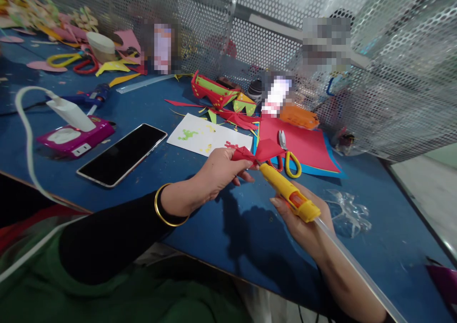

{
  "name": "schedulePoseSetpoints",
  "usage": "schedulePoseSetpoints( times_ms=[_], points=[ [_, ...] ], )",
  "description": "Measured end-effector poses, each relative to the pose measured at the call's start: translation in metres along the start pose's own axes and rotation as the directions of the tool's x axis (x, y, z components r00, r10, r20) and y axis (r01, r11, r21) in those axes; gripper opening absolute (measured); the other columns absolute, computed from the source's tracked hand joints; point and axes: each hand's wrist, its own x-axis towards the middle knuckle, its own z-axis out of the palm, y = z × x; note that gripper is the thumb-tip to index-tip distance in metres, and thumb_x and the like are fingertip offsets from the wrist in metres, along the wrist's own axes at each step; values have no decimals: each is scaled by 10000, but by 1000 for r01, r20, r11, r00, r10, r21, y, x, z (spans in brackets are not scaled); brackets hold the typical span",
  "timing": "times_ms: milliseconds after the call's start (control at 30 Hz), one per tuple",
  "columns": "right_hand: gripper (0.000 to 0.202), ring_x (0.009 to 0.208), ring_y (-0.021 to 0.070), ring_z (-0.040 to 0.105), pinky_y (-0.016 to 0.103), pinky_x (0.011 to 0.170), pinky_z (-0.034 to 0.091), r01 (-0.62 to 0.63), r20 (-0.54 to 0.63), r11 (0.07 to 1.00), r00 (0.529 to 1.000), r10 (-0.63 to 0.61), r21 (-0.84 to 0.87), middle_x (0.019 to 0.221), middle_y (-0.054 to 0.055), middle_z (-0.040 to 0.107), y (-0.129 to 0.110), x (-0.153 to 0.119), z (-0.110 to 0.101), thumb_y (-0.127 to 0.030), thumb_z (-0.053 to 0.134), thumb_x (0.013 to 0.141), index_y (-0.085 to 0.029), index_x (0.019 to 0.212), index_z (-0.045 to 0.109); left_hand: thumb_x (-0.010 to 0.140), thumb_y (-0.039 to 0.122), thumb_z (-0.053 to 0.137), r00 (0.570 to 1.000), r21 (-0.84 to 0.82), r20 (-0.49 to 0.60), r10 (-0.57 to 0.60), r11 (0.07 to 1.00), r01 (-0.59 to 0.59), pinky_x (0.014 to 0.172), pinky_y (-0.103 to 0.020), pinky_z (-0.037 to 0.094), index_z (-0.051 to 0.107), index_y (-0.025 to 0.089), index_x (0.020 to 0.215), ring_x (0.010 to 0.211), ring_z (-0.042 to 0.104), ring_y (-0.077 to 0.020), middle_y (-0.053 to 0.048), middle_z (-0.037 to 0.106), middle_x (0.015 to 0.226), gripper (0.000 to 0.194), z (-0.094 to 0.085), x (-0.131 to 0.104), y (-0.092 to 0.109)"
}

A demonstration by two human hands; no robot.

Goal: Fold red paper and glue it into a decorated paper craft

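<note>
Red paper piece [269, 149], creased and raised off the table, is pinched between the thumb and fingers of the left hand [217, 170] near the middle of the view, taken here as the clock centre. Fingers of the right hand [310, 232] are wrapped around a yellow glue gun [282, 185], its nozzle at the paper's near edge; whether it touches, and whether glue is out, cannot be told. Progress, as judged: cutting and creasing of this piece appear done; bonding appears under way, with the flaps standing apart and unpressed. A clear glue stick [342, 247] trails from the gun toward five o'clock. Scissors [293, 165] lie at three o'clock, partly over red sheets [310, 144]; a white card [200, 131] bearing green, yellow and red bits lies at ten. Red-and-green paper cutouts [214, 94] are noted at eleven, a dark-screened phone [123, 155] and purple power strip [76, 137] at nine, clear plastic [352, 213] at four. Surface: blue table [200, 232], scuffed and specked, with paper scraps [244, 119] beyond the hands. Room: perforated metal screen [200, 8] across twelve o'clock, pale floor [421, 189] at three.
</note>
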Motion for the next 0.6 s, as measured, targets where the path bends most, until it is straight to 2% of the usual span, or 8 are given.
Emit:
schedulePoseSetpoints(
  times_ms=[367, 600],
  points=[
    [369, 572, 141, 578, 256, 512, 439, -18, 10, 1000, 1000, 18, -6, 694, 5, 634, -1, 0, -1, -550, 589, 944, -231, 759, 572, 857, 83, 661, 1000, 12, 1, 20, 1000, -20, 421, -170, 431, 726, 124, 844, 560, 691, -95, -31, 751, 766, 78, -1, 0, -1],
    [360, 528, 128, 528, 255, 498, 423, -27, 18, 999, 999, 27, -17, 632, -26, 577, -1, -1, -2, -553, 594, 945, -235, 780, 570, 860, 80, 664, 1000, 22, -6, 15, 1000, -15, 429, -172, 427, 726, 117, 838, 548, 674, -93, -18, 720, 685, 75, 1, -1, 2]
  ],
)
